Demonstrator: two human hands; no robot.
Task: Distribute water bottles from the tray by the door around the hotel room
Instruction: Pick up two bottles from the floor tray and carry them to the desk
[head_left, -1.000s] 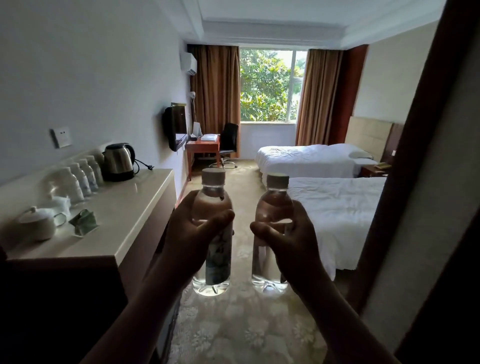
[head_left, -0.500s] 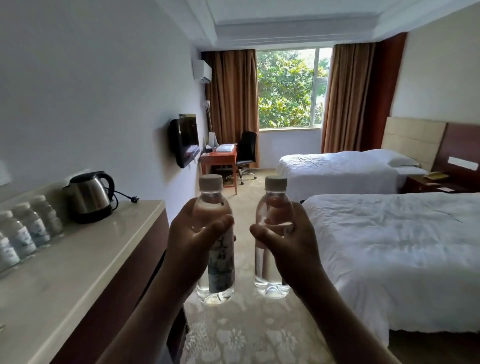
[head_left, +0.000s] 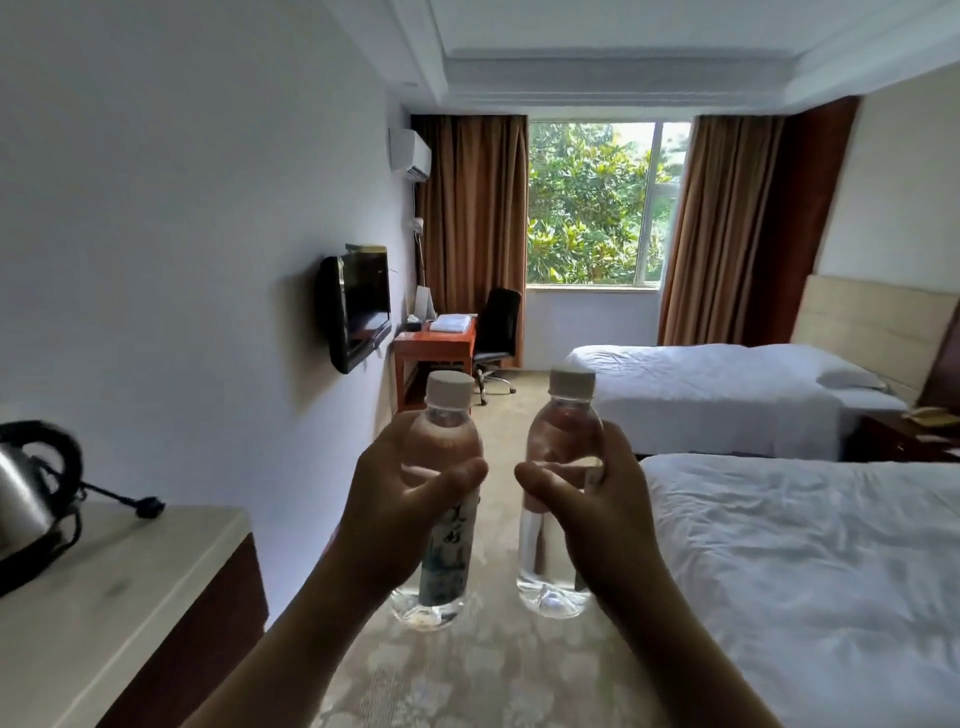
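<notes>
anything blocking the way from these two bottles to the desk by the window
Nothing visible does. The left hand and right hand each hold a water bottle upright; open carpet leads to the desk.

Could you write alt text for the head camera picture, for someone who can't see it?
Left hand and right hand each hold an upright capped water bottle in a hotel room with two white beds.

No legible writing in the hotel room.
The left bottle (head_left: 444, 499), gripped in the left hand (head_left: 392, 512), carried a printed label (head_left: 451, 551) with dark brush-like marks, but they were too blurred to read; no other text showed anywhere in view.
</notes>
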